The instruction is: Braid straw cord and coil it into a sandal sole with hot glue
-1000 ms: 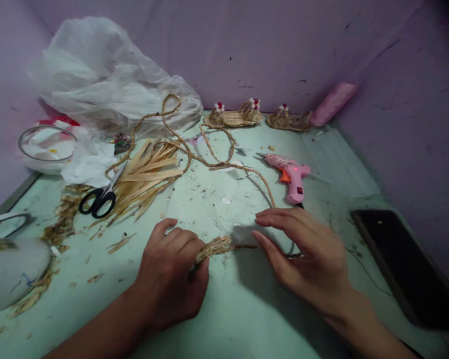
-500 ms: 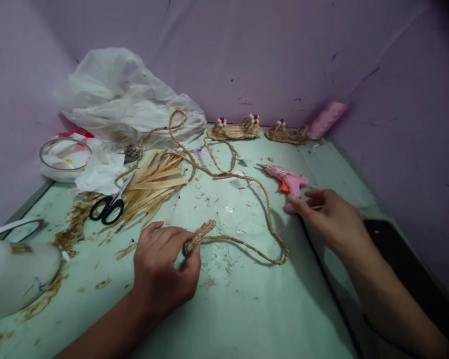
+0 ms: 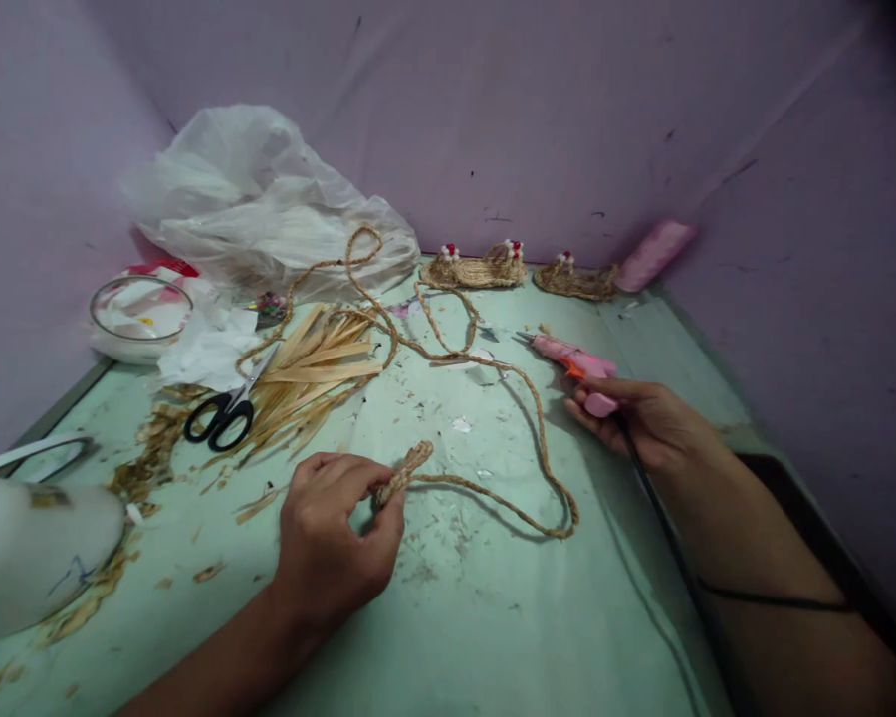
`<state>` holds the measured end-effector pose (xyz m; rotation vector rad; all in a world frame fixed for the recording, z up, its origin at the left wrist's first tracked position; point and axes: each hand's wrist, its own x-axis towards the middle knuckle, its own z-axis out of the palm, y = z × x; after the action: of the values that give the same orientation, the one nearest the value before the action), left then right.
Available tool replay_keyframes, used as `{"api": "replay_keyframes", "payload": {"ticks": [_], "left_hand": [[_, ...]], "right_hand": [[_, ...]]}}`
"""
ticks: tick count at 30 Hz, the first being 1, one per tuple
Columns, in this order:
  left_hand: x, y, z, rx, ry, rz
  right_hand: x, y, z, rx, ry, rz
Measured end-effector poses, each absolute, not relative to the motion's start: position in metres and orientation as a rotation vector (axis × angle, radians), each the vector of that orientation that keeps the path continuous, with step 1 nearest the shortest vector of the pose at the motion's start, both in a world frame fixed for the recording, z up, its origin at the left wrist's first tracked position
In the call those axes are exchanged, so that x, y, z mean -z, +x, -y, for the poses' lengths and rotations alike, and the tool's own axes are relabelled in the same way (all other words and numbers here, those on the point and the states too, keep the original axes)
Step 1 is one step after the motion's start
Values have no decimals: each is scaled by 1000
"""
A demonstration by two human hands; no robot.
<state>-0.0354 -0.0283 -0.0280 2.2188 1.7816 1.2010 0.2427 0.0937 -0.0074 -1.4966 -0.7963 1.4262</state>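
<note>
My left hand (image 3: 339,523) pinches the folded, coiled end of a braided straw rope (image 3: 410,466) between thumb and fingers. From that end the rope runs right, loops round and trails back across the table to the plastic bag. At the right, my right hand (image 3: 646,423) is closed round the handle of a pink glue gun (image 3: 574,360) with an orange trigger. The gun's metal nozzle points left, and its black cord passes down along my forearm. My right fingers are partly hidden behind the handle.
Black-handled scissors (image 3: 228,413) lie on dry straw strips (image 3: 318,363). Behind are a clear plastic bag (image 3: 269,209), a glass bowl (image 3: 141,319) and small woven slippers (image 3: 482,269) with beads. A pink roll (image 3: 653,257) leans at the wall. A white container (image 3: 41,558) lies at left.
My right hand has closed round the glue gun's handle, which it was only reaching at before. The gun and its cord are slightly raised. My left hand still pinches the rope end.
</note>
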Motion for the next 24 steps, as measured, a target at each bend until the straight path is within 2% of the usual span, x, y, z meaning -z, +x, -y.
{"api": "replay_keyframes", "payload": {"ticks": [5,7,11,18,24], "left_hand": [[31,-37,27,-1187,2175,-1804],[32,-36,26,-1169,2164,-1801],[34,-36,26,-1142,2146,-1807],[34,-37,28,-1084,2124,-1826],[33,-36,27,-1102,2130,-1818]], "right_hand": [[-3,236,-61,-1477,-1481,733],[-1,232,-34,-1355,-1376,901],[11,223,13,-1403,-1247,1264],[28,223,51,-1161,-1554,1694],[26,220,57,-1092,-1671,1682]]}}
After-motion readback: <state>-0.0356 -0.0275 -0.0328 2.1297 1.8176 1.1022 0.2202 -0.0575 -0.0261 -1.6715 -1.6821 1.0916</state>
